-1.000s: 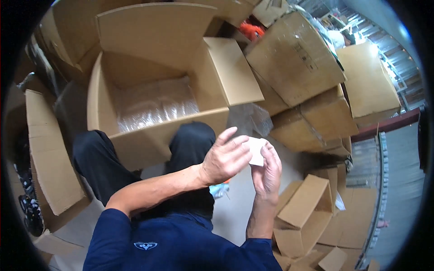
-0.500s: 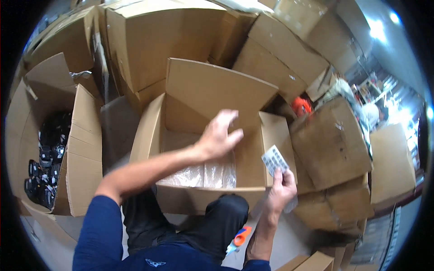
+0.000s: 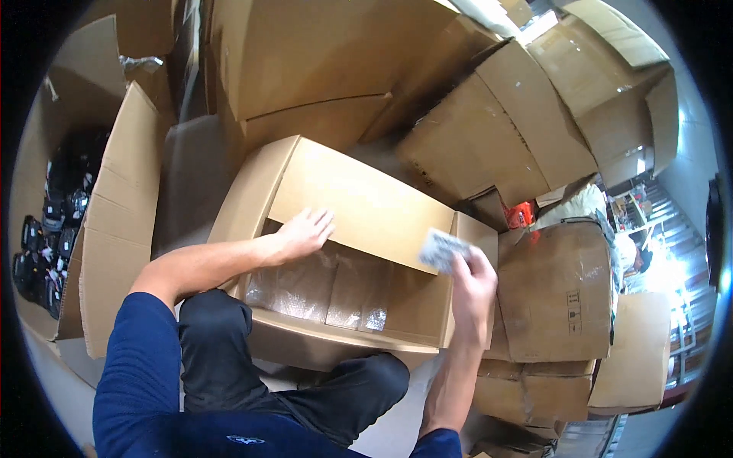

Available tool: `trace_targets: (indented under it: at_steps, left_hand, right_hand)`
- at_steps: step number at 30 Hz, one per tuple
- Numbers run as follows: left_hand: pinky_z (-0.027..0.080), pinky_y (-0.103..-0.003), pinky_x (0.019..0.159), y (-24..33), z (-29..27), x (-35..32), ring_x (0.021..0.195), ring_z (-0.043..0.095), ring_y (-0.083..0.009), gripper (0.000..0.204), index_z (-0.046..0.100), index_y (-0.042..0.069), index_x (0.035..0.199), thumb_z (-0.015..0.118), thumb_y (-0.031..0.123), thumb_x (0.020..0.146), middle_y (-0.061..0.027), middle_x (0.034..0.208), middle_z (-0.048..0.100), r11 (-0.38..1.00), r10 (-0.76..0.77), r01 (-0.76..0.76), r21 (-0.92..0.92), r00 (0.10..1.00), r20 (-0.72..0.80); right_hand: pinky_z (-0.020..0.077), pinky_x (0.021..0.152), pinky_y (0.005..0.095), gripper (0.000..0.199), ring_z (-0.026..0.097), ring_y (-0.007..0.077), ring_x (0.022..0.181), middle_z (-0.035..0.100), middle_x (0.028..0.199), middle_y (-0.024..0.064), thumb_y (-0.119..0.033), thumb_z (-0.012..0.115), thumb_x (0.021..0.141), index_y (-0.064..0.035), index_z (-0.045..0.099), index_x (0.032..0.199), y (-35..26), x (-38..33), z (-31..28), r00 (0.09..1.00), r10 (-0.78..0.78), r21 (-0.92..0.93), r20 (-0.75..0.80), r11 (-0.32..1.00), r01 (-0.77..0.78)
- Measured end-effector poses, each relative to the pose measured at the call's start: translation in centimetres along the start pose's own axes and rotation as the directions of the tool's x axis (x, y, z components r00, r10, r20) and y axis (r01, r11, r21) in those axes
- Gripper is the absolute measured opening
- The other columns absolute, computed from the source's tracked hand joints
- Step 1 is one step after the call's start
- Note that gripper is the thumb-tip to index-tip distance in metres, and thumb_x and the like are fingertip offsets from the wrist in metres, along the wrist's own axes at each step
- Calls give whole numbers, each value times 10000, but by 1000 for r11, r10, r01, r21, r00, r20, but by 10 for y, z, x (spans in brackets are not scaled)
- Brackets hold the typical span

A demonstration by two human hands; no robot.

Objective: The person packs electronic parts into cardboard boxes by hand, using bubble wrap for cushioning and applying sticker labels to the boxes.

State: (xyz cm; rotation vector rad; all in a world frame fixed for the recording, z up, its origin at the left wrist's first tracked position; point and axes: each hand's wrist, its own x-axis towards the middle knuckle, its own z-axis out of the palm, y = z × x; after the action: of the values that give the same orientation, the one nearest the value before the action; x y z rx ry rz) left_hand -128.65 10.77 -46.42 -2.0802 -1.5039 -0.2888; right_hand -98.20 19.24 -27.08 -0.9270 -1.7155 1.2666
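Note:
Between my knees stands a cardboard box (image 3: 343,336), its far flap (image 3: 370,206) leaning inward over the opening. My left hand (image 3: 300,235) lies on the left part of that flap near its edge, fingers stretched out and holding nothing. Clear bubble wrap (image 3: 301,288) shows inside the box under the flap. At the right end of the box, my right hand (image 3: 475,286) pinches a white printed label (image 3: 443,250), blurred by motion, between thumb and fingers. It is raised over the box's right flap (image 3: 477,233).
An open carton (image 3: 122,221) with several black items (image 3: 57,237) stands at the left. Large cartons (image 3: 328,53) rise behind the box. More stacked cartons (image 3: 553,294) stand close on the right, with an orange-red thing (image 3: 521,214) behind them.
The far flap, upright before, has come down over the opening with my left hand on it. My right hand with the label has moved slightly up. The view has shifted.

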Motion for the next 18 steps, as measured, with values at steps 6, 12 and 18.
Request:
trace_targets:
  at_steps: [6,12,18]
  left_hand:
    - [466,-475,1041,7,19,-18,1359,511,-392,444,598,-7,1353,478,192,974,-257,1486,498,999,-24,32,-23,958,286]
    - [504,-461,971,7,17,-19,1329,531,-383,432,628,-37,1294,526,197,945,-269,1430,544,994,-48,64,-93,984,175]
    - [436,-508,1085,8,12,-12,1375,493,-399,453,601,-31,1340,495,191,959,-269,1469,510,982,-73,120,-147,954,292]
  right_hand:
    - [539,692,270,152,638,114,821,692,959,49,-126,704,950,-7,671,1038,119,122,84,942,318,-16,104,948,-318]
    - [536,609,252,138,645,108,751,702,929,39,-144,721,945,-35,666,1011,182,151,91,915,402,-162,22,905,-394]
    - [528,572,246,133,653,111,729,718,930,56,-118,711,943,-13,674,1017,186,156,94,927,371,-273,-61,887,-373]
